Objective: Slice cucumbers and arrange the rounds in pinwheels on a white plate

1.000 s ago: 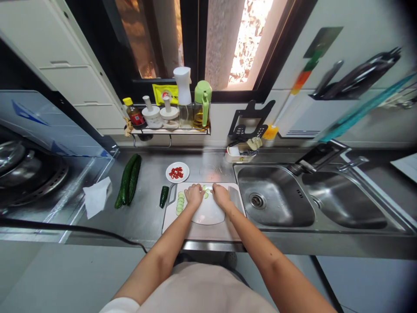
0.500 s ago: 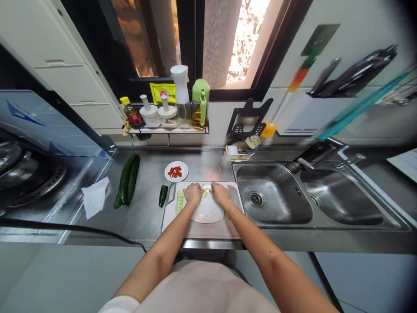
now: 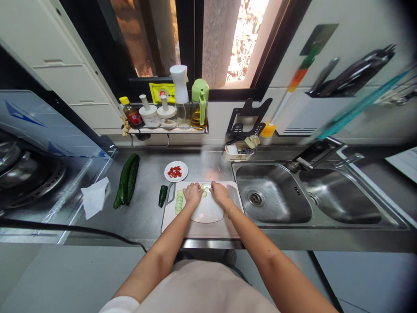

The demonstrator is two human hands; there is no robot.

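A white dish (image 3: 207, 213) rests on the pale cutting board (image 3: 169, 221), between my forearms. Light green cucumber slices (image 3: 205, 194) lie at its far side, between my two hands. My left hand (image 3: 193, 194) is closed, its fingertips at these slices from the left. From the right, my right hand (image 3: 219, 192) pinches at the same small group. Both hands' fingertips are small and partly hidden. Left of my left hand, a row of overlapping cucumber slices (image 3: 179, 202) runs down the board. A cut cucumber piece (image 3: 163, 196) lies beside the board's handle.
Two whole cucumbers (image 3: 127, 180) and a white paper (image 3: 95, 198) lie on the counter at left. Behind the board stands a small plate (image 3: 168, 175) with chopped red pieces. A double sink (image 3: 273, 219) adjoins on the right. Bottles stand on a wall rack (image 3: 153, 131).
The hands stay in nearly the same place, fingers still at the slices by the dish's far side. The view has shifted very slightly.
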